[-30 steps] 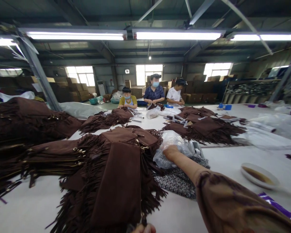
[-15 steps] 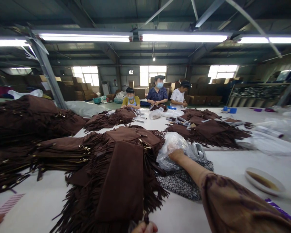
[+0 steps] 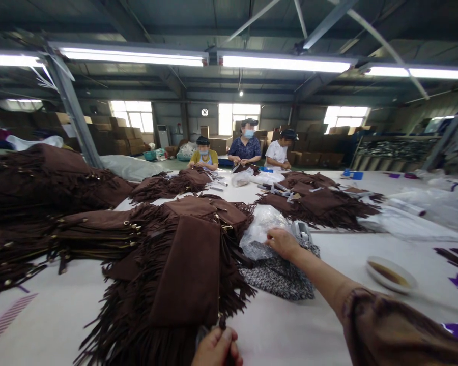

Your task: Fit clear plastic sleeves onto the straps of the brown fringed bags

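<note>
A dark brown fringed bag (image 3: 187, 269) lies flat before me, its long fringe spread over the white table. At its lower right corner my left hand (image 3: 217, 348) is closed, pinching the dark zipper pull (image 3: 222, 322). A bit of clear film shows beside those fingers. My right hand (image 3: 284, 243) is beside a crumpled clear plastic bag (image 3: 265, 223), fingertips pressed together; whatever they hold is too small to make out. Beneath the plastic bag lies a black-and-white woven cloth (image 3: 278, 279), with a grey-white device (image 3: 301, 230) behind the hand.
Stacked brown bags (image 3: 99, 231) and a tall pile (image 3: 49, 175) fill the left. More fringed bags (image 3: 320, 203) lie at the back right. A shallow dish of brown liquid (image 3: 391, 274) stands on the right. Several people, including a person in dark blue (image 3: 245, 150), work across the table.
My right hand has come out of the plastic bag, its fingers now visible. My left hand shows more, still at the zipper pull. A hand at the far left edge has gone from view.
</note>
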The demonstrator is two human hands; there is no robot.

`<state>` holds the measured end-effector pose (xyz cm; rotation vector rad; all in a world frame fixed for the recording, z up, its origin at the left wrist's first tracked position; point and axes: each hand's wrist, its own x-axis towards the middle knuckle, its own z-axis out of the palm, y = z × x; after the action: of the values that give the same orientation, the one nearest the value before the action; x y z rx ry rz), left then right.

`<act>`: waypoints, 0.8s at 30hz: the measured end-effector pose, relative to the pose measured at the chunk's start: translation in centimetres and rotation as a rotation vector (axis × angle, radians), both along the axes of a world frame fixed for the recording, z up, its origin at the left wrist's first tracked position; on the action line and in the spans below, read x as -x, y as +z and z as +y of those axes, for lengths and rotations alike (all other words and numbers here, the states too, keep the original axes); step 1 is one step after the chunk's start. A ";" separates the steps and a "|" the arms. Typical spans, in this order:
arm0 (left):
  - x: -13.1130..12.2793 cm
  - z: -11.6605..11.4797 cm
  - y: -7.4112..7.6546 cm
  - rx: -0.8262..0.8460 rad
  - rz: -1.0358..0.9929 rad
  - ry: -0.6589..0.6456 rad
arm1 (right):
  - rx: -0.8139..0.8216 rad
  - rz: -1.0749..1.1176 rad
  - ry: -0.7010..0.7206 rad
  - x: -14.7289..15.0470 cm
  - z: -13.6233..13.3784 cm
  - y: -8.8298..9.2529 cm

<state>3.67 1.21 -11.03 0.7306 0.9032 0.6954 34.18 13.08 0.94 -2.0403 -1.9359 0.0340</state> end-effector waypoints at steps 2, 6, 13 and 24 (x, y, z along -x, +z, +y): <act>0.0 -0.4 1.0 0.057 -0.019 0.007 | -0.066 0.049 0.044 0.3 -1.5 0.3; 0.3 -1.2 3.3 0.176 -0.124 0.036 | -0.140 0.167 0.064 2.4 -5.5 -0.7; 0.6 -1.6 5.3 0.299 -0.306 0.016 | 0.100 1.341 -0.076 12.2 -14.6 -6.1; -0.5 -2.4 4.1 0.107 -0.216 0.044 | 0.361 1.072 -0.037 13.4 -19.7 -6.1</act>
<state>4.14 -1.17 -6.96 0.5311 0.7542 0.7436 20.78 -6.59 -5.16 -1.6437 -1.2245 1.2540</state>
